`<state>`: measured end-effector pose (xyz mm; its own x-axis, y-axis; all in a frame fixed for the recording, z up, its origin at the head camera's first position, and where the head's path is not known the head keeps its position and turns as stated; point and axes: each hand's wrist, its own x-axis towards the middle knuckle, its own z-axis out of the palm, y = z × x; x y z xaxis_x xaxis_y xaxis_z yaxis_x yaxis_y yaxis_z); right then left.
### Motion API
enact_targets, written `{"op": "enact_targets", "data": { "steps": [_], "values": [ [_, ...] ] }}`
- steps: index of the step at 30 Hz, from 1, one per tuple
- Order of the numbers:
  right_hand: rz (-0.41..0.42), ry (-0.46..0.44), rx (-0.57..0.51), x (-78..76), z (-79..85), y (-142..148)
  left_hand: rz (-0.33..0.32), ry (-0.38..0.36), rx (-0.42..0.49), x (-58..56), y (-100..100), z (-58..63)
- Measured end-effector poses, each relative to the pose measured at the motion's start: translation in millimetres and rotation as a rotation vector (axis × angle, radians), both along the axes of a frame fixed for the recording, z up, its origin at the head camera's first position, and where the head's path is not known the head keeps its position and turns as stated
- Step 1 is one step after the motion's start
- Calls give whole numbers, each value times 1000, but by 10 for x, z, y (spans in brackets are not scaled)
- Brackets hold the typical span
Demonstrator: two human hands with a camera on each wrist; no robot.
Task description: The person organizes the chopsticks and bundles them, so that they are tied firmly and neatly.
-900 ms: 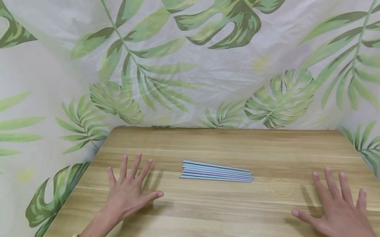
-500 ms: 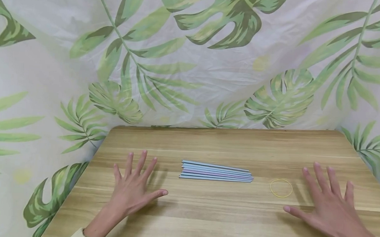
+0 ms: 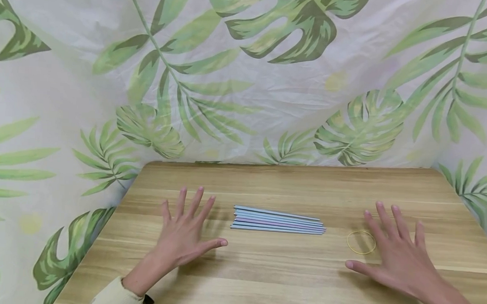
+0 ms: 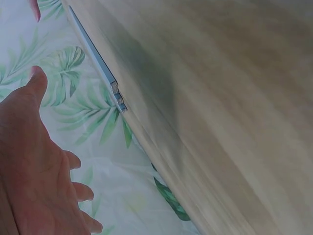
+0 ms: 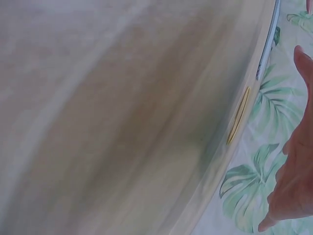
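Several thin blue and purple sticks (image 3: 279, 220) lie side by side on the wooden table, their kind unclear. To their right is a yellow rubber band (image 3: 361, 242), lying as a loose loop. My left hand (image 3: 184, 233) hovers with spread fingers left of the sticks, its thumb nearest their left ends. My right hand (image 3: 400, 258), also spread, is over the table beside the rubber band, index finger close to the loop's right edge. Neither hand holds anything. In the left wrist view the ends of the sticks (image 4: 100, 61) show; the right wrist view shows the rubber band (image 5: 238, 115) edge-on.
The wooden table (image 3: 291, 181) has a far edge against a leaf-printed cloth (image 3: 270, 103), which also hangs at both sides. A pale sleeve (image 3: 116, 296) with a dark band at the wrist shows on the left arm.
Both hands have moved inward, the left one rightward toward the sticks and the right one leftward to the rubber band. Sticks and band lie as before.
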<state>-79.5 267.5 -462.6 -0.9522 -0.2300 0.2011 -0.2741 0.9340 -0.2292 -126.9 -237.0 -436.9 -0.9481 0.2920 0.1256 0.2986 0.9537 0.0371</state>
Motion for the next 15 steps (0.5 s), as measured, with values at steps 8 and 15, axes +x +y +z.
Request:
{"op": "enact_targets", "data": {
  "steps": [8, 15],
  "values": [
    [20, -33, 10, -117, 83, -143, -30, 5, -48, -100, 146, -30],
    [56, -59, 3, -220, 129, -257, -83, -6, -43, -168, 242, -22]
  ]
}}
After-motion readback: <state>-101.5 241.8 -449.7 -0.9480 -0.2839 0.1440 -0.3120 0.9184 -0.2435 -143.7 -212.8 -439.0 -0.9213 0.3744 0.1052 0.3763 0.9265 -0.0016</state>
